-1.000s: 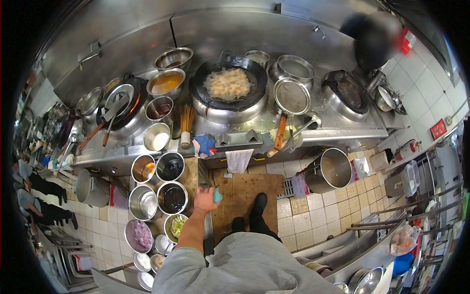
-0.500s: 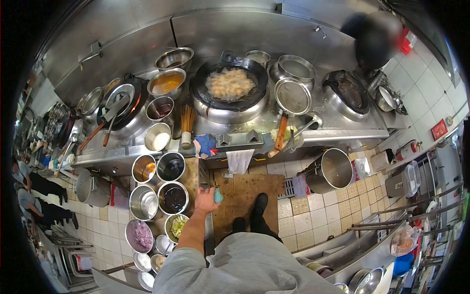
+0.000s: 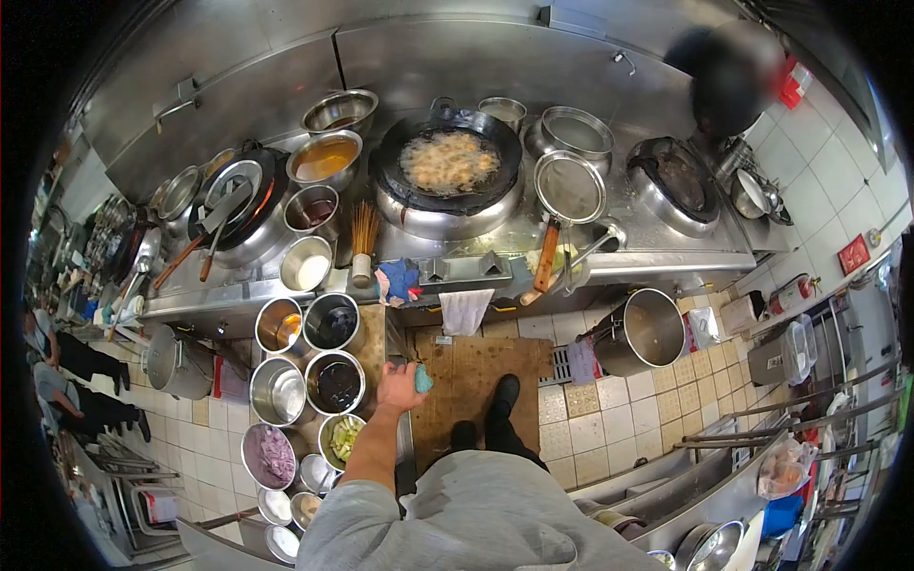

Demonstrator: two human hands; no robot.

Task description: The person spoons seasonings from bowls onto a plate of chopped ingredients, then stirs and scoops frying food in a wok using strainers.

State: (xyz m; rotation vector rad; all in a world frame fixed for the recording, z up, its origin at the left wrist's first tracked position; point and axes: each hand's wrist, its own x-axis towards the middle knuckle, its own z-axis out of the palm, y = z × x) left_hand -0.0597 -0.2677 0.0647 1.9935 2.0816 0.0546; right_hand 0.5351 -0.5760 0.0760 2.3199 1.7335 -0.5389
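Note:
My left hand (image 3: 398, 387) rests at the right edge of the narrow counter (image 3: 375, 333). Its fingers are closed on a small bunched teal cloth (image 3: 423, 379). Left of the hand stand a pot of dark sauce (image 3: 336, 383) and a pot of cut green vegetables (image 3: 344, 440). My right hand is out of view. Ahead on the stove, a large black wok (image 3: 386, 171) holds golden pieces of food (image 3: 449, 162) bubbling in oil.
A strainer with a wooden handle (image 3: 546, 257) and a ladle (image 3: 614, 235) lie right of the wok. A bamboo brush (image 3: 364, 243) stands left. A tall stockpot (image 3: 645, 328) is on the floor at right. Two people (image 3: 81, 366) stand far left.
The bubbling in the wok has shifted slightly. My left hand, with the teal cloth, stays in almost the same place.

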